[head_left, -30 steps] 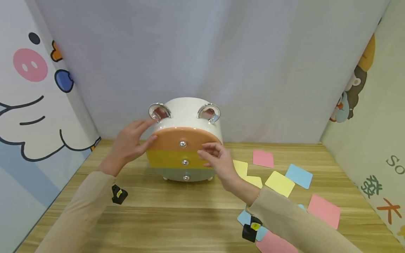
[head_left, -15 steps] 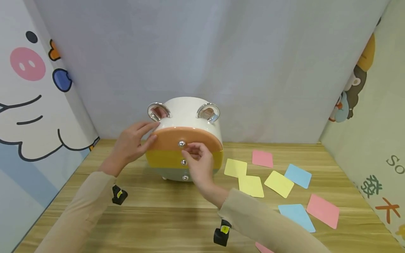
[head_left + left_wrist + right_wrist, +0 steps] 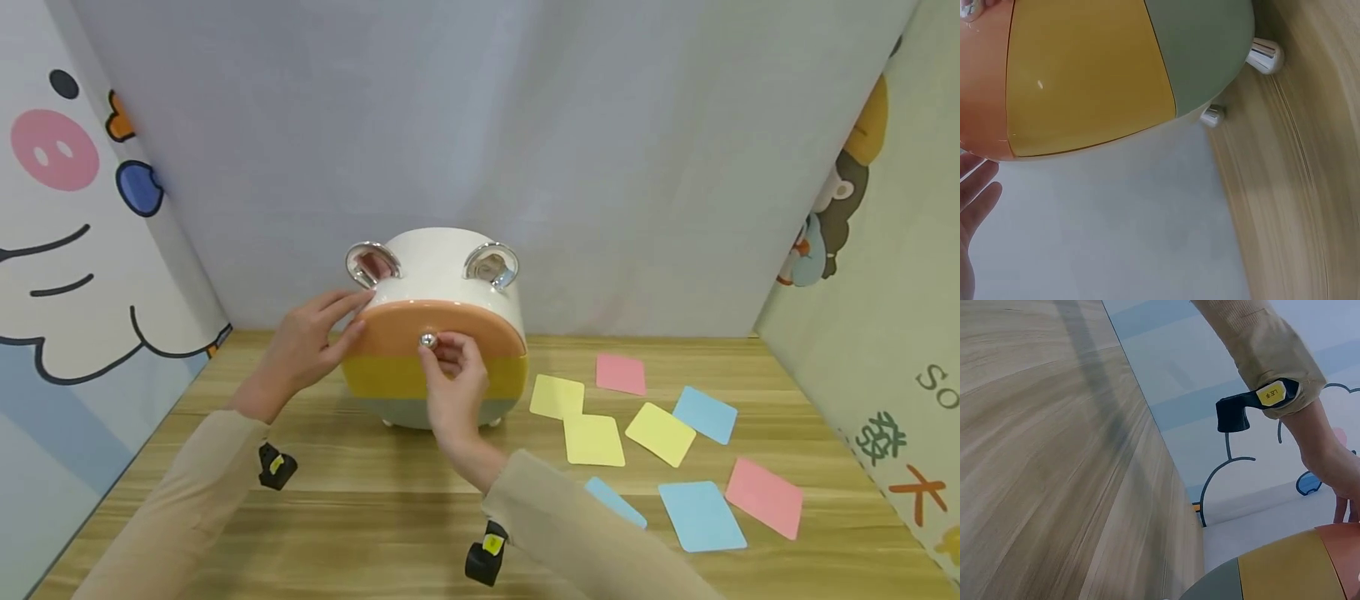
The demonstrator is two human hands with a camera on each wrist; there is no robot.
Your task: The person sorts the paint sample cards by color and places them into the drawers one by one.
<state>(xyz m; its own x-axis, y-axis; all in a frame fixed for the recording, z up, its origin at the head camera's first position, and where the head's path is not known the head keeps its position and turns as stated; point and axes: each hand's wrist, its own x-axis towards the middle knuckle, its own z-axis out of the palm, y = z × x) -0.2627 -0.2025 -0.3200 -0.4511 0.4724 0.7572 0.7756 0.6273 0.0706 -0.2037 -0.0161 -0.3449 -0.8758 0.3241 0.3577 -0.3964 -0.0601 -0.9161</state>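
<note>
1. At the frame's centre, the drawer box (image 3: 444,318) looked like smooth, glossy plastic.
2. Its knob (image 3: 427,341) and ears (image 3: 375,265) shone like polished metal.
3. The cards (image 3: 594,440), lower right, looked like matt paper.
4. Across the bottom, the tabletop (image 3: 360,533) showed smooth wood grain.

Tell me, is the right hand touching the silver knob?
Touching: the head view shows the right hand at the silver knob, thumb against its lower edge.

I see 8 cards (image 3: 660,435) toward tabletop's (image 3: 360,512) R edge: 3 yellow, 3 blue, 2 pink. Nr back edge, 1 chest (image 3: 442,279) w/ 2 ears (image 3: 373,265), 3 colour bands (image 3: 382,377), 1 visible knob (image 3: 428,340). Also 2 hands (image 3: 303,342), 2 black cams (image 3: 277,468).
</note>
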